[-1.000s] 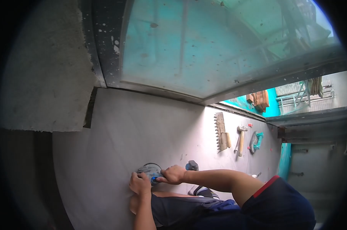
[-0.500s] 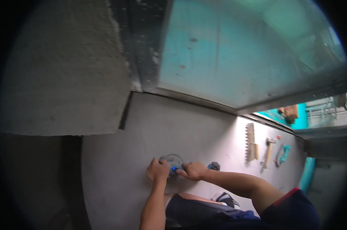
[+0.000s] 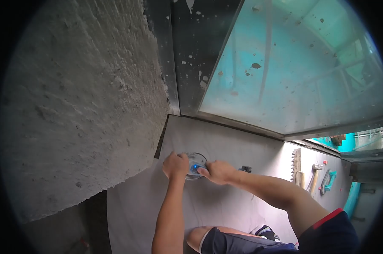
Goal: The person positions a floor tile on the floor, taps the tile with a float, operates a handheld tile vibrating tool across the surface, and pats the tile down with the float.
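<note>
Both of my hands grip a hand-held tile vibrator (image 3: 195, 159) with a round, clear-grey pad and a small blue light. Its pad rests against a large pale grey tile (image 3: 225, 203) on the floor. My left hand (image 3: 175, 165) is closed at the left side of the tool. On the right side my right hand (image 3: 219, 171) is closed round it, the thumb near the light. A dark block (image 3: 245, 169), apparently the tool's battery end, shows past the right wrist. The palms hide the handles.
A rough cement wall edge (image 3: 98, 106) stands at left, beside a paint-spotted metal frame (image 3: 195, 46) and glass panel (image 3: 259, 76). Lying at right are a notched trowel (image 3: 297, 165), a hammer (image 3: 315, 175) and a teal-handled suction cup (image 3: 328, 182). My knee (image 3: 195, 238) is below.
Both hands and the tile vibrator have shifted across the tile, toward its corner by the wall and metal frame. My view has also moved, bringing the rough wall edge closer.
</note>
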